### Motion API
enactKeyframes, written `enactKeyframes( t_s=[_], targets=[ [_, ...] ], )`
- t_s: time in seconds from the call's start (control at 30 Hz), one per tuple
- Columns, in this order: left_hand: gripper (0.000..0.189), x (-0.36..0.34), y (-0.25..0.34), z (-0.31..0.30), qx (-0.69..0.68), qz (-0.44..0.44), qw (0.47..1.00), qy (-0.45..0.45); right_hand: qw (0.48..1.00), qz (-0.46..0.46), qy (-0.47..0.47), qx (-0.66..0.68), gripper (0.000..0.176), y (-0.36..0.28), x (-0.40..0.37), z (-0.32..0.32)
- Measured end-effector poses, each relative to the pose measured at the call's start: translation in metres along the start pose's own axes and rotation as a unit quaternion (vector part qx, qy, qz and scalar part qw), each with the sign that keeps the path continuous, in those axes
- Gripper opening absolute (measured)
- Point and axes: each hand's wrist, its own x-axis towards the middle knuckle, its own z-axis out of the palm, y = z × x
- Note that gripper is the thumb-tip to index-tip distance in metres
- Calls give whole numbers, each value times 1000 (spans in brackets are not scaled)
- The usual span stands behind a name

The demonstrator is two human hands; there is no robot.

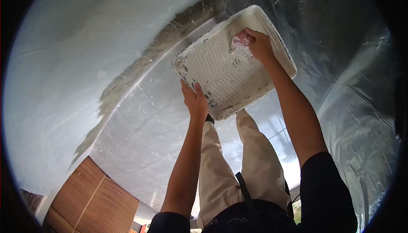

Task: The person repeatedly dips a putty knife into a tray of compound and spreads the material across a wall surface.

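A white ribbed paint tray (221,69), smeared with white paint, is held tilted above the floor. My left hand (194,99) grips its near lower edge. My right hand (260,45) reaches into the deep end of the tray and presses a reddish scraper (242,39) against the paint there. The scraper is partly hidden by my fingers and the paint. My legs in light trousers stand below the tray.
A white-painted wall (72,63) fills the left, with a rough unpainted strip where it meets the tiled floor (144,131). Clear plastic sheeting (348,84) covers the right side. A woven brown panel (91,199) lies at the lower left.
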Motion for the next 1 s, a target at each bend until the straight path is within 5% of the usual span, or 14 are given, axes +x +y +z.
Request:
enactKeyframes(
  t_s=[0.43,0.6,0.63,0.8,1.0],
  targets=[
    [65,9,-8,-18,42,27,998,46,996,22,-11,80,36,-4,-27,48],
    [61,11,6,-36,66,34,995,70,936,111,-77,326,34,-30,-41,52],
    [60,13,9,-41,75,49,993,74,890,154,-99,417,32,-44,-44,46],
    [59,25,53,-74,123,147,975,109,849,115,-94,508,32,-74,-31,28],
    [57,37,171,-134,185,362,897,173,772,52,-107,625,21,-173,-7,-54]
  ],
)
